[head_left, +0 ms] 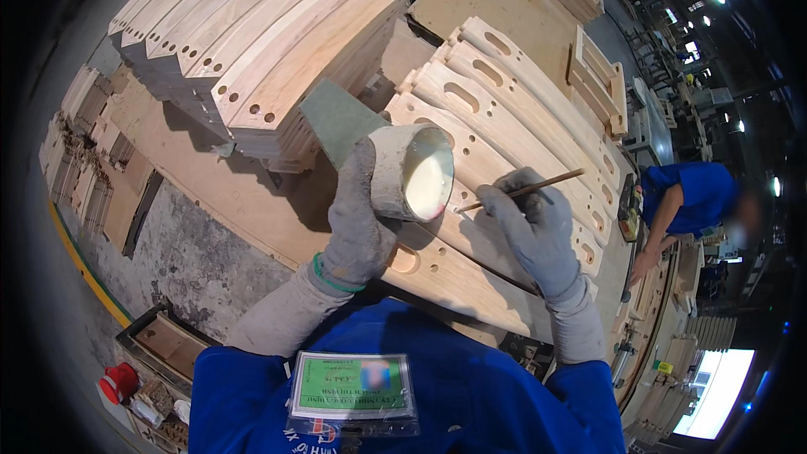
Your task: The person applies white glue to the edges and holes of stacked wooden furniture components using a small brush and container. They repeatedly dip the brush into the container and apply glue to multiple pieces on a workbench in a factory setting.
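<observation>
My gloved left hand is wrapped round a pale, crusted cup, tilted so that the creamy white liquid inside shows. In my gloved right hand a thin wooden stick is pinched, its whitish tip close to the cup's right side and over a board. Under both hands lie several curved wooden boards side by side, with oval slots and small round holes. A grey-green flat piece shows behind the cup; what it belongs to I cannot tell.
A tall stack of curved boards with drilled ends stands at the far left. A wooden frame lies at the far right. On the right, a person in blue works at another bench. A red object sits at the lower left.
</observation>
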### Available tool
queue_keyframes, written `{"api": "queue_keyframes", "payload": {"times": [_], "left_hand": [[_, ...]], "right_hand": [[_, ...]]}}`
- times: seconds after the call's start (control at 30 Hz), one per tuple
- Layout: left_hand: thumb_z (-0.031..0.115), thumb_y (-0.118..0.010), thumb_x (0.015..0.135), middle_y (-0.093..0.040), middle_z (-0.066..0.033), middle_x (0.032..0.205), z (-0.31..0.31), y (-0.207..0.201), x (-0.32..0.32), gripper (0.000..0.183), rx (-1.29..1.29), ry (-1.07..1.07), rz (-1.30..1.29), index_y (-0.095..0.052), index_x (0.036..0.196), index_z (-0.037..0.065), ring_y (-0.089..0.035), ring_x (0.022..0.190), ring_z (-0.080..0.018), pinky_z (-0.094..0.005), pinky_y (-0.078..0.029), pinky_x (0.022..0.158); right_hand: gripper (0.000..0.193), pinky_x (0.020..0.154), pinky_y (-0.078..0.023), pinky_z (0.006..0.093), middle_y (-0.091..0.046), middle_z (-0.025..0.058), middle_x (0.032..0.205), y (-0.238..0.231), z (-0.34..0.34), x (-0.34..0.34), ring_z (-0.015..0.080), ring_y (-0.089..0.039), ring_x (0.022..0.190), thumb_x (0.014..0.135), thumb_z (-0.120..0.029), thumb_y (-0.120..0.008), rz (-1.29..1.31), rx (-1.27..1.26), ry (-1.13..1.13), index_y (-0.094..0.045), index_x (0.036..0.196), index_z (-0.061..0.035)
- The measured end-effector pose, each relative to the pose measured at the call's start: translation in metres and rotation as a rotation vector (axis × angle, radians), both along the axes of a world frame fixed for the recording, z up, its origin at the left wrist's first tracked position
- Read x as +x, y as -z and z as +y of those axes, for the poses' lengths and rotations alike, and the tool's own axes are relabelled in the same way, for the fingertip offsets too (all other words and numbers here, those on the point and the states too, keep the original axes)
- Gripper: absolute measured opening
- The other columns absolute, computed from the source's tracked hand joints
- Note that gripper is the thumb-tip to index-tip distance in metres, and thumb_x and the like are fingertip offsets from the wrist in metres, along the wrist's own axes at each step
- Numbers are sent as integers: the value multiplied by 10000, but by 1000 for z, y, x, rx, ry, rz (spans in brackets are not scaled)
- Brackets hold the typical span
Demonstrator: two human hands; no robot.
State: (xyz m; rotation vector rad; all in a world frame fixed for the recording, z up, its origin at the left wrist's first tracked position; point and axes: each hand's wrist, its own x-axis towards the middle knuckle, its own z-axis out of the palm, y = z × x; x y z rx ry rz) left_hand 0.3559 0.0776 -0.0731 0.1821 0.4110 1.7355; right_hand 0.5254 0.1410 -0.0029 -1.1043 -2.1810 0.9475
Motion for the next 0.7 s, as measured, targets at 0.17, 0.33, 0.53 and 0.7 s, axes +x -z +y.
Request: {"api": "queue_keyframes", "payload": {"times": [0.17, 0.33, 0.53, 0.7], "left_hand": [[437, -351, 964, -513, -126, 1250, 0, 3, 0, 523, -24, -13, 28, -412, 1313, 52, -547, 1123, -246, -384, -497, 917], [416, -326, 976, -513, -140, 1241, -1, 9, 4, 521, -16, -70, 152, -415, 1301, 19, -548, 1121, -246, -380, -488, 934], [419, -316, 980, -518, -142, 1230, -5, -9, 1, 527, 51, 4, 114, -419, 1294, 9, -534, 1140, -239, -372, -480, 941], [432, -310, 977, -494, -147, 1261, -13, 10, 6, 539, 203, -419, 925, -407, 1304, 14, -509, 1170, -235, -402, -470, 955]], "right_hand": [[92, 546, -443, 277, -590, 99, 711, 5, -3, 4, 178, -569, 600, 820, -106, -645, -45, 63, -43, -668, 877, -36], [108, 560, -442, 270, -596, 107, 728, -4, -7, 1, 171, -579, 630, 826, -114, -639, 18, -59, 19, -666, 876, -23], [123, 628, -482, 252, -630, 108, 783, -14, -8, 16, 132, -601, 694, 842, -82, -628, 123, -71, 95, -624, 891, 30], [108, 743, -551, 340, -632, 189, 855, -43, -37, 17, 229, -642, 822, 789, 62, -621, 675, -272, 58, -558, 874, 44]]}}
